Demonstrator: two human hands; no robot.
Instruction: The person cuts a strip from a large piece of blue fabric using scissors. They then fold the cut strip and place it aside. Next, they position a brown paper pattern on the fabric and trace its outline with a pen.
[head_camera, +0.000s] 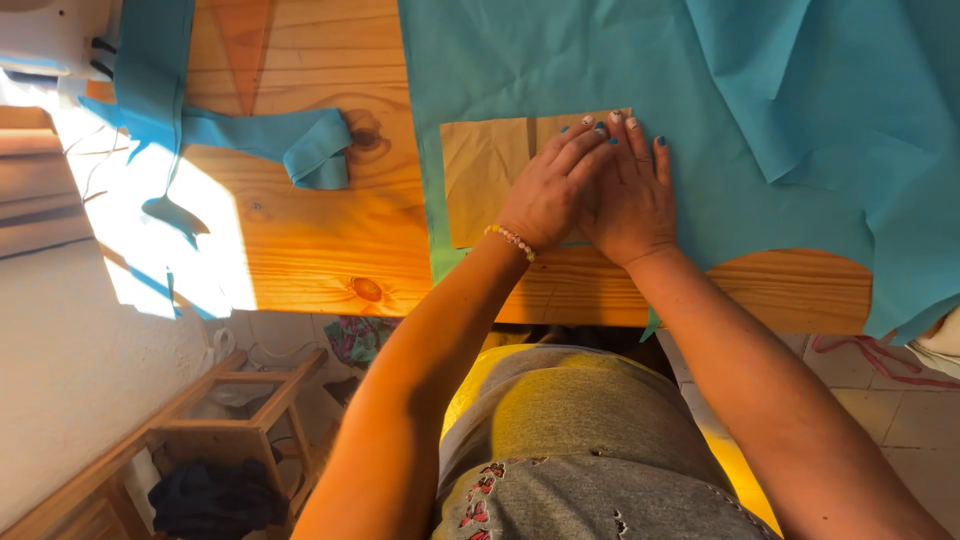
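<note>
Brown paper pattern (487, 170) flat on teal fabric (740, 110), both hands pressing.

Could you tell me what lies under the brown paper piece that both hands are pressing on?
The brown paper piece lies on teal fabric spread over the wooden table. Both hands cover its right part.

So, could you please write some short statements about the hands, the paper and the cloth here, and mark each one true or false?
1. Both hands, the left hand and the right hand, press flat on the brown paper piece. True.
2. The paper lies on red cloth. False: it lies on the blue fabric.
3. The left wrist has a bead bracelet. True.
4. The right hand holds scissors. False: it holds nothing.
5. The wooden table is metal. False: it is wood.
</note>
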